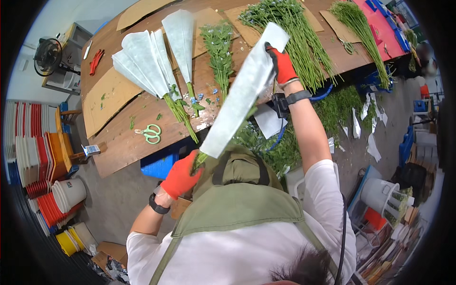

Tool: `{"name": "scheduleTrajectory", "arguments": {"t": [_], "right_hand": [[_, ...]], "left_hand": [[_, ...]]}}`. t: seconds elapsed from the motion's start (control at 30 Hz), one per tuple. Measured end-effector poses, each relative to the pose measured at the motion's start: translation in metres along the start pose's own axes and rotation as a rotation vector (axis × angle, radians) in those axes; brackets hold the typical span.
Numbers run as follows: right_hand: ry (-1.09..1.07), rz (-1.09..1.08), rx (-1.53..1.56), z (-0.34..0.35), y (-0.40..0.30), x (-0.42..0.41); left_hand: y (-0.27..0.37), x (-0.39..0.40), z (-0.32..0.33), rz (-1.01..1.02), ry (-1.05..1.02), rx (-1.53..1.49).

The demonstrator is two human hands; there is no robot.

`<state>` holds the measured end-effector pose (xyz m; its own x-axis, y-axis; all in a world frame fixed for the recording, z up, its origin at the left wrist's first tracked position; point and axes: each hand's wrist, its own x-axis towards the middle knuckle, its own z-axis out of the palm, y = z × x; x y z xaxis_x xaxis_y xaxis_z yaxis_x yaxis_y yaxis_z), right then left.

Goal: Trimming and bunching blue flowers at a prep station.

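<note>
My left hand [182, 175], in a red glove, grips green flower stems [200, 159] at the lower end of a long white paper wrap [238, 96]. Higher up, my right hand [281, 63], in a red and black glove, holds the wrap near its top edge. The blooms inside are hidden. To the left on the wooden table [117, 153] lie wrapped bunches [142, 62], and a further wrapped bunch [181, 42] is beside them. An unwrapped bunch of small blue flowers [219, 48] lies just left of the wrap.
Green-handled floral scissors [149, 134] lie near the table's front edge. A large flower pile [299, 39] sits at the right, with more scissors [346, 46] beyond. Cut greenery [335, 114] and paper scraps [373, 148] litter the floor. A blue crate [159, 165] stands below the edge.
</note>
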<state>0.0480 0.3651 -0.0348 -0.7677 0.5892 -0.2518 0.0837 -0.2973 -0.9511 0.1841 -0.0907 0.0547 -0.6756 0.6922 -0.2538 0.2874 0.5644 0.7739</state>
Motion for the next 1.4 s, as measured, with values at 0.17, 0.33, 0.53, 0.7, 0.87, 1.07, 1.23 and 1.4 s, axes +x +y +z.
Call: {"name": "scheduleTrajectory", "arguments": {"t": [0.17,0.33,0.53,0.7,0.87,1.07,1.23,1.4], "right_hand": [[0.251,-0.278,0.336,-0.078,0.0,0.043],[0.448,-0.226,0.151,-0.159,-0.07,0.008],[0.22,-0.498,-0.183,-0.094,-0.049,-0.048],[0.216,-0.523,-0.422,-0.062,0.005,-0.087],[0.06,-0.672,-0.996,-0.043,0.022,-0.147],[-0.041,-0.695,-1.283,-0.016,0.037,-0.178],[-0.068,-0.505,-1.045,0.002,0.042,-0.171],[-0.325,-0.587,-1.098,0.036,0.033,-0.162]], "left_hand": [[-0.028,-0.038,0.004,-0.081,-0.005,-0.065],[-0.068,-0.053,-0.001,-0.219,0.158,-0.302],[-0.093,0.11,0.053,-0.155,0.5,-0.512],[-0.115,0.223,0.048,-0.292,0.755,0.098],[-0.141,0.254,0.037,-0.572,0.782,0.471],[-0.195,0.286,0.032,-0.588,0.82,-0.061],[-0.161,0.261,0.017,-0.373,0.606,-1.157],[-0.066,0.174,0.03,-0.333,0.486,-1.132]]}}
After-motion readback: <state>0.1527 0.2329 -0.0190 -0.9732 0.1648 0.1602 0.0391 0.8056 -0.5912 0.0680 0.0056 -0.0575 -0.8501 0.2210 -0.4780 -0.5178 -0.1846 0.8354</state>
